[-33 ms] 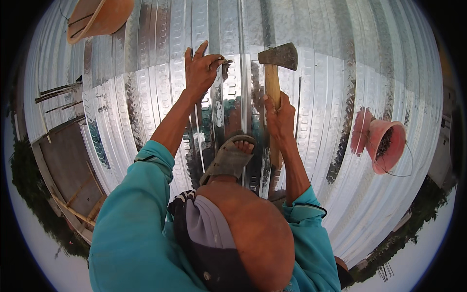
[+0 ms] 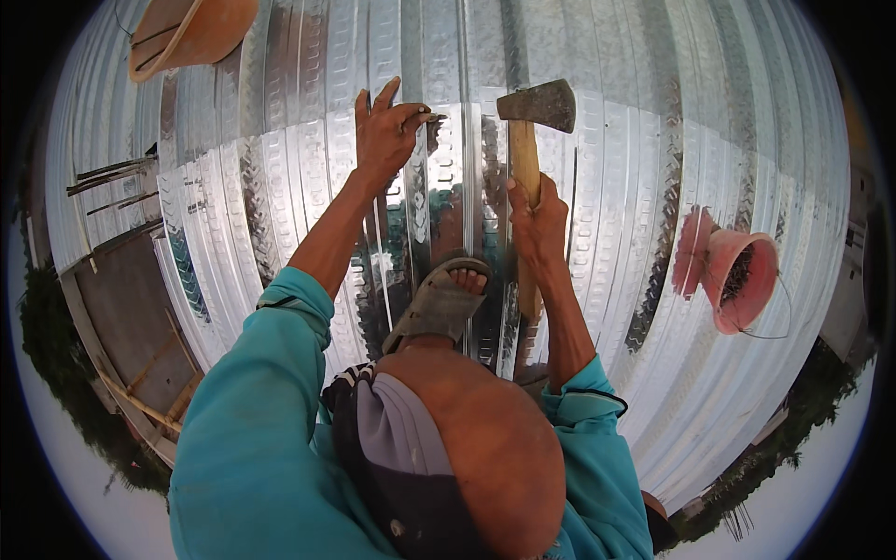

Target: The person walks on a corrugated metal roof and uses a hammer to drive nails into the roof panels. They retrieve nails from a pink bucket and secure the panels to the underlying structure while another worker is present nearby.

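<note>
My left hand (image 2: 385, 138) pinches a small dark nail (image 2: 436, 118) between thumb and forefinger, just over a ridge of the shiny corrugated metal sheet (image 2: 597, 215). Its other fingers stick up and apart. To the right, my right hand (image 2: 539, 222) is wrapped round the wooden handle of an axe (image 2: 538, 105), below its dark head. The broad blade points right and the blunt end faces left, toward the nail. The handle's lower part runs down beside my right forearm. My sandalled foot (image 2: 441, 303) rests on the sheet between both arms.
A pink bucket (image 2: 737, 280) lies tipped at the right with small dark pieces inside. An orange bucket (image 2: 201, 37) with rods in it is at the far left. Thin bars (image 2: 112, 177) stick out near an opening (image 2: 135, 299) at the sheet's left edge.
The axe head has shifted very slightly right and away from me. My left hand and the nail have stayed in place.
</note>
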Demonstrator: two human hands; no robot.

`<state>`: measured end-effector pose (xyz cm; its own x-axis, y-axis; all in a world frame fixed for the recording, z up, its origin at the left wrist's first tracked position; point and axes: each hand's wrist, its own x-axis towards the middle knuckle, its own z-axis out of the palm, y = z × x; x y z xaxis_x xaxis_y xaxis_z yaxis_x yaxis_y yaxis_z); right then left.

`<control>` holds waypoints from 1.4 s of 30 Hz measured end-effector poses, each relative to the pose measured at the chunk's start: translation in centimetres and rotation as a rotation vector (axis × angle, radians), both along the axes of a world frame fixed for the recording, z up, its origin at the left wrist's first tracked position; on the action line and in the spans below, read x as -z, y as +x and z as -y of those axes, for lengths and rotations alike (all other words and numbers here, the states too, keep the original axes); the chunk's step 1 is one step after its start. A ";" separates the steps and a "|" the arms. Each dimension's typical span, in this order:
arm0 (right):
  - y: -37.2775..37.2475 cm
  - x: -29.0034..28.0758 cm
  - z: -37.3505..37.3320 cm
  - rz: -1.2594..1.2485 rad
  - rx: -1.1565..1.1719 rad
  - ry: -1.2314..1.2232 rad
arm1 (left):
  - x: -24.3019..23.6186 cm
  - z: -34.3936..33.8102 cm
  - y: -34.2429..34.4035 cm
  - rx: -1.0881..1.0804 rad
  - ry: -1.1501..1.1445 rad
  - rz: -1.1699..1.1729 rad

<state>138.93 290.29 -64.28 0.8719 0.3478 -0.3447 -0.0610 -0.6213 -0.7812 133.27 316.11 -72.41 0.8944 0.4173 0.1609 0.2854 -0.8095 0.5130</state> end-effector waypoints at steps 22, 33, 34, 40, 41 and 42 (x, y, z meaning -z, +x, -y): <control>-1.1 1.3 -2.0 -0.008 -0.166 -0.035 | 0.9 -0.7 0.3 0.033 0.058 0.004; -0.8 -2.7 -6.5 0.491 -0.247 0.159 | 0.5 -0.9 -0.2 0.024 0.093 -0.067; -0.7 -0.1 -5.7 0.475 -0.351 0.000 | 0.4 -0.6 0.5 0.033 0.095 -0.054; 0.0 -1.7 -6.0 0.321 -0.320 -0.074 | 0.7 -0.5 -0.1 0.024 0.081 -0.073; -0.2 -2.5 -6.2 0.355 -0.274 0.011 | 0.4 -0.7 -0.2 0.014 0.092 -0.071; -0.7 -3.0 -6.4 0.377 -0.216 0.128 | 0.0 -0.6 -0.3 0.018 0.086 -0.078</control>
